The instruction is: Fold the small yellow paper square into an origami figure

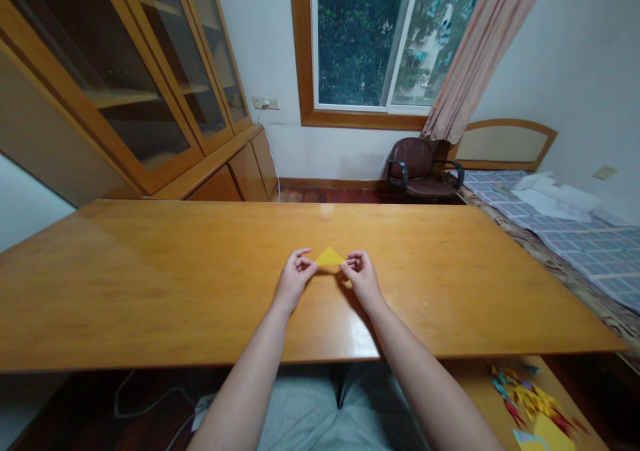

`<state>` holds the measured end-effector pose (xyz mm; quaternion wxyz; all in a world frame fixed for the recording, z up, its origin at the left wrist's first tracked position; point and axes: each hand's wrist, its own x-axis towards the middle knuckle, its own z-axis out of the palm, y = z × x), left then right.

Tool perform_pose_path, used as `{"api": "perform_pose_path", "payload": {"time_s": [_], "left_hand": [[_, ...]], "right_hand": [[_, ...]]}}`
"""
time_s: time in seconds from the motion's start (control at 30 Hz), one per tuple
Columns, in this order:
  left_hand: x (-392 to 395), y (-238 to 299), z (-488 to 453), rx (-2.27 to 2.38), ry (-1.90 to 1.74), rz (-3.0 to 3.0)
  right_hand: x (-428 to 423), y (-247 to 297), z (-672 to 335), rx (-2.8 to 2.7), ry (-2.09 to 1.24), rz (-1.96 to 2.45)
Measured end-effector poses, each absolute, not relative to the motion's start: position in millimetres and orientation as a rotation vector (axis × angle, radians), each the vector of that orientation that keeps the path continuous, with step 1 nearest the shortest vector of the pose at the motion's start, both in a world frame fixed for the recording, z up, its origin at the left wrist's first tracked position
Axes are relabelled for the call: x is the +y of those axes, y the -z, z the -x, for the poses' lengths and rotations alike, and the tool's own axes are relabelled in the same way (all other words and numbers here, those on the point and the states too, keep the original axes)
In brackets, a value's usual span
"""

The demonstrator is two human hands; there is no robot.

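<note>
A small yellow paper (pixel 329 257), folded into a triangle with its point facing away from me, is held just over the wooden table (pixel 175 284). My left hand (pixel 296 274) pinches its left corner between thumb and fingers. At the right corner, my right hand (pixel 362 274) pinches the paper in the same way. Both forearms reach in over the table's near edge. The paper's underside is hidden from view.
Below the table at lower right, an open drawer or shelf (pixel 480 397) holds folded coloured paper pieces (pixel 530 394) and yellow sheets (pixel 550 434). Beyond the table stand a brown armchair (pixel 413 161), a bed (pixel 575 237) and a glass-door cabinet (pixel 145 71).
</note>
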<state>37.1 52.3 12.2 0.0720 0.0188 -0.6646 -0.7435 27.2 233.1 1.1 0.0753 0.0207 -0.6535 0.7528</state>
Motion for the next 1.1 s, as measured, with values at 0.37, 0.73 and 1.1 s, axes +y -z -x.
{"api": "perform_pose_path", "payload": {"time_s": [0.37,0.73,1.1], "left_hand": [[47.0,-8.9,-33.9,-1.947,2.209,-0.11],[48.5,-8.4,-34.4,-1.939,2.238,-0.09],[51.4,-10.1,-39.2,-2.234,2.21,0.017]], "right_hand": [[237.3,-0.8,-25.1,-1.868,-2.27,0.0],[235.2,-6.4,-28.4,-1.873,-2.341,-0.051],[232.8,-8.3,-30.2,-1.968,-2.385,-0.131]]}}
